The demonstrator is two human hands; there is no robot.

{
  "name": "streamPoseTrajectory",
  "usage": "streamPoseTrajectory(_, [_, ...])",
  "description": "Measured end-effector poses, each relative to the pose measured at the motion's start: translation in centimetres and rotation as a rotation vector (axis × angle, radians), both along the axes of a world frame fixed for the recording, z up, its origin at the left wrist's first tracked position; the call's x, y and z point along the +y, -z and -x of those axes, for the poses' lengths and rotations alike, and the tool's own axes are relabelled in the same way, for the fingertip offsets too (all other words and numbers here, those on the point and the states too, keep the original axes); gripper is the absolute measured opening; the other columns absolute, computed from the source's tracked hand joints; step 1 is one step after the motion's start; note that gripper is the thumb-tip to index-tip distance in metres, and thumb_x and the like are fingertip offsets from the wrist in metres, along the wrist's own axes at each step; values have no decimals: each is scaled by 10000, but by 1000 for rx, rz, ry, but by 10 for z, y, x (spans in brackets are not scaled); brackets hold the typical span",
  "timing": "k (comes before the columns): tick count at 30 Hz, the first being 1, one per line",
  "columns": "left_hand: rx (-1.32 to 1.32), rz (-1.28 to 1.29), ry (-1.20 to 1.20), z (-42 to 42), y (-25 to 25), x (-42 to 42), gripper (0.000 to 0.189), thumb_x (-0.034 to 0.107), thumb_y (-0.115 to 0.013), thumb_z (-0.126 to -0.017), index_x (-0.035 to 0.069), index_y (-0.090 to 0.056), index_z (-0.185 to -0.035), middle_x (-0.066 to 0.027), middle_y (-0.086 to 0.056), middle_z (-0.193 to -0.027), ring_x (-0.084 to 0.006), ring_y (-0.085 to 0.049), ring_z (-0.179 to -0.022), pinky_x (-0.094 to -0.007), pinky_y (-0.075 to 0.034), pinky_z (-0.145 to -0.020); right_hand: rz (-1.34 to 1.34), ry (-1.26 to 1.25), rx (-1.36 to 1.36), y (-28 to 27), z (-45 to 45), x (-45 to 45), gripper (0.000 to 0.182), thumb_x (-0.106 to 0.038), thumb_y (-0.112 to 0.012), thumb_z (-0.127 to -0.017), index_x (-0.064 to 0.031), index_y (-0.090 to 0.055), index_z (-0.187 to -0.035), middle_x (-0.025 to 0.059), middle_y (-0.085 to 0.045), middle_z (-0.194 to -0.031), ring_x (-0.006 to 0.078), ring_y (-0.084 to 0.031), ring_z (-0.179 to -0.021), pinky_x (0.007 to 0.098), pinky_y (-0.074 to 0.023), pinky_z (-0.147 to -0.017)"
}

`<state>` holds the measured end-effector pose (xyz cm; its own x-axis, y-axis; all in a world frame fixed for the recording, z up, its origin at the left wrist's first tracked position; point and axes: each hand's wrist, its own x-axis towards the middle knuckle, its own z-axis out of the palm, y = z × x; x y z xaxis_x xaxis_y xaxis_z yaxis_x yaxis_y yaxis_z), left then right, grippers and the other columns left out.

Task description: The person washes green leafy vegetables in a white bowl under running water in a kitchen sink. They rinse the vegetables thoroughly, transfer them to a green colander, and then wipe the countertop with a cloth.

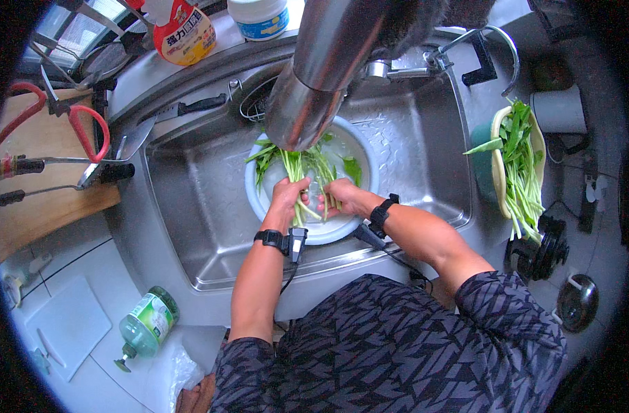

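A round pale-blue basin point(372, 160) of water stands in the stainless steel sink point(190, 206). Over it, my left hand point(287, 196) grips a bunch of long-stemmed leafy greens point(294, 168), probably water spinach. My right hand point(343, 196) has hold of a smaller bunch of green stems point(322, 173) beside it. The leafy ends of both bunches lie toward the far side of the basin, partly hidden by a wide metal tube point(309, 98) in front of the camera. A loose leaf point(352, 169) floats near the basin's right side.
Right of the sink, a cream-rimmed basket point(500, 180) holds more greens. A chrome faucet point(397, 72) rises behind the basin. Left are a knife point(201, 105), red-handled scissors point(90, 134) and a wooden board point(61, 211). A green pump bottle point(147, 322) lies at front left.
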<state>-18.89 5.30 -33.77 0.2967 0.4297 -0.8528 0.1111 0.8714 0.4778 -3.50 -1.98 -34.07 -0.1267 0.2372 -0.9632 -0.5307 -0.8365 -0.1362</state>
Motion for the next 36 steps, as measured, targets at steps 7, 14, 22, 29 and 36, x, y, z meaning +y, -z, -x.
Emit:
streamPoseTrajectory(7, [29, 58, 305, 26, 11, 1, 236, 40, -725, -797, 14, -620, -1007, -73, -672, -795, -172, -631, -621, -306, -518, -531, -147, 93, 97, 13, -18, 1, 102, -137, -582, -930, -44, -570, -888, 25, -546, -674, 149, -541, -573, 321, -482, -498])
streamPoseTrajectory(14, [-102, 74, 366, 22, 19, -7, 274, 90, -664, -867, 15, -633, -1129, -100, -706, -923, -205, -674, -759, -338, -565, -703, -208, 31, 148, 4, -5, 4, 107, -79, -564, -925, 3, -616, -969, 79, -637, -781, 196, -627, -666, 337, -529, -555])
streamPoseTrajectory(22, [-410, 128, 163, 29, 25, -8, 341, 61, -535, -901, 3, -547, -1237, -144, -667, -1037, -272, -678, -894, -438, -574, -825, -277, -224, 173, 9, -7, -3, 140, -54, -586, -893, -3, -620, -1018, 98, -653, -832, 207, -631, -650, 346, -521, -519])
streamPoseTrajectory(29, [-225, 144, 360, 19, 5, 0, 332, 34, -548, -884, 39, -577, -1215, -94, -678, -1028, -230, -681, -879, -375, -575, -760, -278, -277, 168, 33, 0, -15, 226, -89, -678, -843, 7, -651, -1045, 105, -681, -920, 202, -653, -693, 331, -549, -568])
streamPoseTrajectory(36, [121, -47, 482, 11, 15, -1, 175, 135, -580, -906, 17, -628, -1027, -75, -651, -844, -188, -640, -735, -347, -541, -583, -238, -353, -226, 32, -6, -8, 270, -70, -616, -821, 31, -660, -1067, 142, -686, -940, 226, -686, -800, 391, -577, -654])
